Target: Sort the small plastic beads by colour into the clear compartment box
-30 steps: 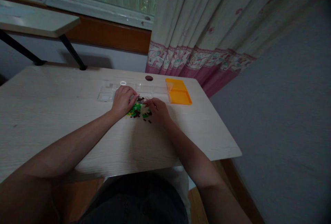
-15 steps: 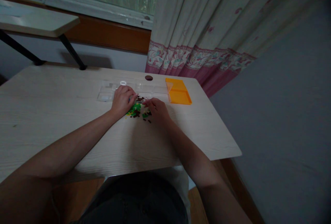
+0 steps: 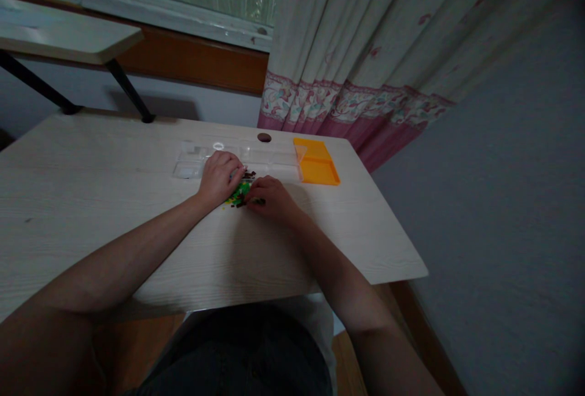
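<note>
A small pile of green, brown and yellow pieces (image 3: 241, 190) lies on the table between my hands; they are too small to name their kind. My left hand (image 3: 222, 175) rests at the pile's upper left, its fingers curled and pointing right, and whatever is under them is hidden. At the pile's right side my right hand (image 3: 270, 198) has thumb and fingers drawn together low over the pieces, covering part of them. Behind both hands lies a clear plastic case (image 3: 278, 155) with compartments, partly covered by my left hand.
An orange tray (image 3: 319, 169) adjoins the clear case on the right. The pale wooden table (image 3: 183, 262) has a round cable hole (image 3: 264, 137) near its back edge. A raised shelf (image 3: 68, 36) on black legs stands back left, and a curtain (image 3: 356, 79) hangs behind.
My right hand has shifted down and slightly left, from the upper right of the pile onto its right part, covering loose brown pieces. My left hand stays almost in place.
</note>
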`<state>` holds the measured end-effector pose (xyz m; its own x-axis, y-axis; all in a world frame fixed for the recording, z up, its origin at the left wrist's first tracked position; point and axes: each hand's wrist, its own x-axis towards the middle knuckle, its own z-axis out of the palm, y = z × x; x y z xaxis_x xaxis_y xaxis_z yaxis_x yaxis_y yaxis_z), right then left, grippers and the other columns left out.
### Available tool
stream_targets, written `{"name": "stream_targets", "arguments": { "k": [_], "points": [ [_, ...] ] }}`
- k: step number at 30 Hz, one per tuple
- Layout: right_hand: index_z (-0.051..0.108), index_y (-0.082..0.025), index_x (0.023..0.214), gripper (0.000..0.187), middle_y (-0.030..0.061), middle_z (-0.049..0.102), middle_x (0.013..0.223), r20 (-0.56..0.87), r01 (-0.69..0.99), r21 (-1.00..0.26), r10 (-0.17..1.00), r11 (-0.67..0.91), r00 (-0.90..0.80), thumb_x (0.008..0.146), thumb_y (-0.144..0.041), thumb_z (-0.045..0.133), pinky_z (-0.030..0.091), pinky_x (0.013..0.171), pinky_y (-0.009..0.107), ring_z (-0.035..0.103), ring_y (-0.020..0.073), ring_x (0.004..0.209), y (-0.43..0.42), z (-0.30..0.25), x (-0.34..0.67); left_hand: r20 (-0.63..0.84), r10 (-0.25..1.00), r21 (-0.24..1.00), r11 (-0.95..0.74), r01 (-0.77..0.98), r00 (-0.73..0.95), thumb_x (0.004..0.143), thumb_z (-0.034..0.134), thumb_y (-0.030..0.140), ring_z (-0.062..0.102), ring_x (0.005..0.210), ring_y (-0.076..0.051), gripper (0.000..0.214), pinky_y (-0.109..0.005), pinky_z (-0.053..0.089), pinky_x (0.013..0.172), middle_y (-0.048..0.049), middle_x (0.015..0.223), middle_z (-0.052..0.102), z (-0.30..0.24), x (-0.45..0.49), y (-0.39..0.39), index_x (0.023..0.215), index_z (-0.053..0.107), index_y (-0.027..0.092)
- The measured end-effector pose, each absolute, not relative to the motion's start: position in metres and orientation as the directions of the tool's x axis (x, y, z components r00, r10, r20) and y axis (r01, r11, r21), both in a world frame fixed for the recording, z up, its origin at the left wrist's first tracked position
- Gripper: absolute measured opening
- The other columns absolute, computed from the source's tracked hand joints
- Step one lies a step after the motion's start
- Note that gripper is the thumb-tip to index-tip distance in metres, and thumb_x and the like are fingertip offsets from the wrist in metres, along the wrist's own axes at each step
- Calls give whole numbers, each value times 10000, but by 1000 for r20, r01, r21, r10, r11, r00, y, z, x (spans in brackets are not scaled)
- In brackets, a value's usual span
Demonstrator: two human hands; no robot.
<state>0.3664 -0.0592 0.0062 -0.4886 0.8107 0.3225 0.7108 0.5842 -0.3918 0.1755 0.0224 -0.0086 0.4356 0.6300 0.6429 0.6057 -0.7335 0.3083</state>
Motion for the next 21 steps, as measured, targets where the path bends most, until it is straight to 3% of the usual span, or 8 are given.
{"name": "stream_targets", "arguments": {
  "k": [8, 21],
  "points": [
    [756, -255, 1004, 162, 58, 680, 1063, 285, 749, -307, 808, 587, -516, 847, -243, 715, 407, 924, 344, 565, 217, 1015, -59, 2, 365, 648, 615, 284, -742, 608, 448, 983, 462, 398, 536, 1003, -259, 302, -438, 426, 906, -86, 963, 655, -9, 176, 22, 892, 665, 194],
    [768, -229, 957, 144, 69, 696, 1005, 302, 797, -276, 836, 537, -459, 899, -198, 640, 400, 885, 340, 558, 211, 971, -58, 6, 367, 635, 631, 311, -737, 600, 446, 968, 478, 397, 527, 1001, -264, 291, -443, 418, 905, -89, 958, 650, -9, 176, 22, 865, 668, 202]
  ]
}}
